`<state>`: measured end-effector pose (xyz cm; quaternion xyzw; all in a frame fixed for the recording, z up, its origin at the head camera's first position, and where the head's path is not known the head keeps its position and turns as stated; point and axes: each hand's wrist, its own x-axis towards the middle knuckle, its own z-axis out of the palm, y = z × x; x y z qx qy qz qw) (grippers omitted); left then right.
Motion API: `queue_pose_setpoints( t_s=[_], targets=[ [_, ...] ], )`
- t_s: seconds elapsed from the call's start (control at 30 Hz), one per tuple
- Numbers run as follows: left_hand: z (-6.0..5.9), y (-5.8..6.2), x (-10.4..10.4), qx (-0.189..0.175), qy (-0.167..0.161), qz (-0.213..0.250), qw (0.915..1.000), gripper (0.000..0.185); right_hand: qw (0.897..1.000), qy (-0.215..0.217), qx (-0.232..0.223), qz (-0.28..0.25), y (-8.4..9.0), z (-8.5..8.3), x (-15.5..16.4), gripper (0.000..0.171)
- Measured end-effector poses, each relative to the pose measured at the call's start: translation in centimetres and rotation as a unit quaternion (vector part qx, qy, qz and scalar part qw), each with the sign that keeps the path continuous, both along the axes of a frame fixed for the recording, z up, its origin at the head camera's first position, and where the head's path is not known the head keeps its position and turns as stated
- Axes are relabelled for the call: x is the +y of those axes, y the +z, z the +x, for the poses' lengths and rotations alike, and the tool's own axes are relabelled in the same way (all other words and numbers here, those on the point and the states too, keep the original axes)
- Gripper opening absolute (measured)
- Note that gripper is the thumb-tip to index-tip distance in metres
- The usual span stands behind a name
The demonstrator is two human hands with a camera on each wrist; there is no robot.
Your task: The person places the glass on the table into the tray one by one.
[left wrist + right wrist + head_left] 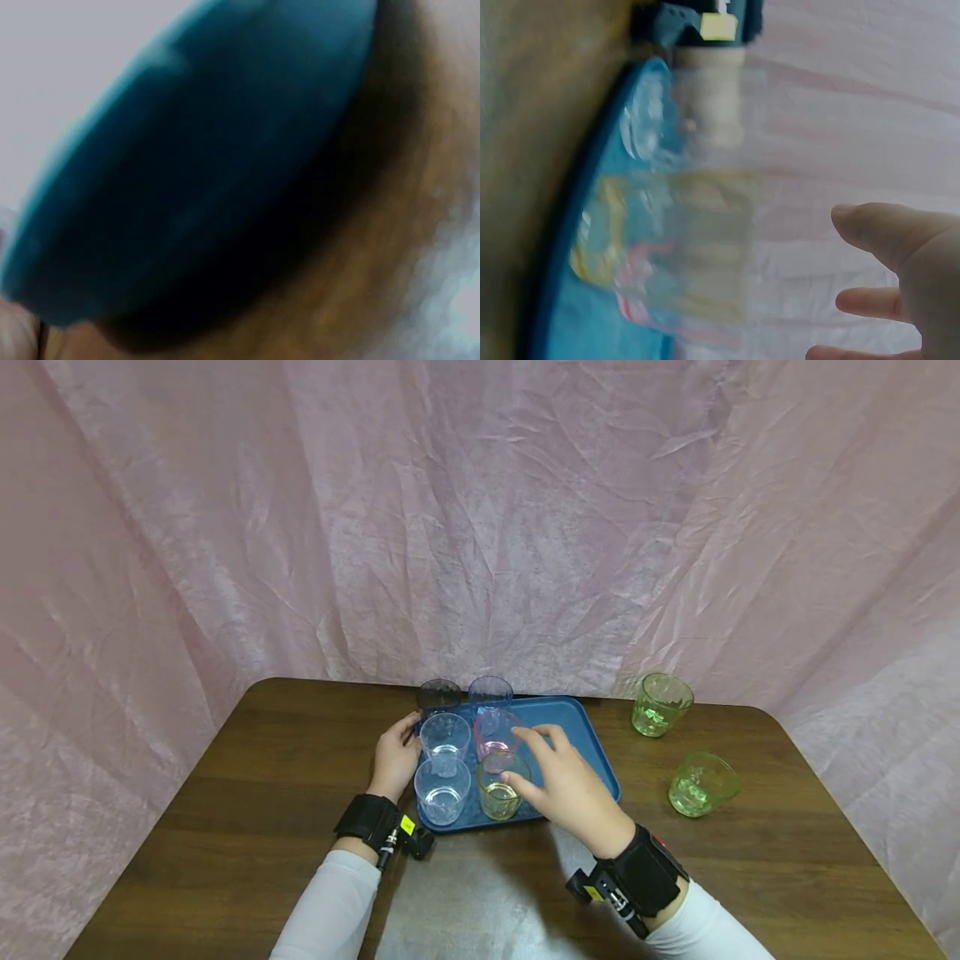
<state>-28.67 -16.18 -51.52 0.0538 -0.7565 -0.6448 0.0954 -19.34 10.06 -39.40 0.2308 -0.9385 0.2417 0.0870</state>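
The yellow cup (501, 785) on the tray (588, 735) is judged light, stiff, slippery; best gripped round its wall. The right hand (564, 781) hovers spread, empty; the left hand (393, 760) rests open against the tray's left edge.

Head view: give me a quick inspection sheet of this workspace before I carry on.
Surface: dark wooden table.
Job's things: blue tray holding six tumblers; yellow tumbler and pink tumbler nearest the right hand.
Clutter: two green tumblers off the tray, the nearer one tilted.
Grippers: left hand at the tray's left edge; right hand open beside the yellow tumbler.
Cables: nothing seen.
Surroundings: pink cloth backdrop.
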Motion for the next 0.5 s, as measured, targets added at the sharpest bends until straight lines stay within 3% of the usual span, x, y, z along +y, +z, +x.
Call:
queue_pose_setpoints(
  t_s=[0.5],
  targets=[
    [0.1,0.1,0.1,0.0,-0.002,-0.001,1.0,0.049,0.996,-0.08,-0.036,0.008,4.5,-6.2,5.9,0.063]
  ],
)
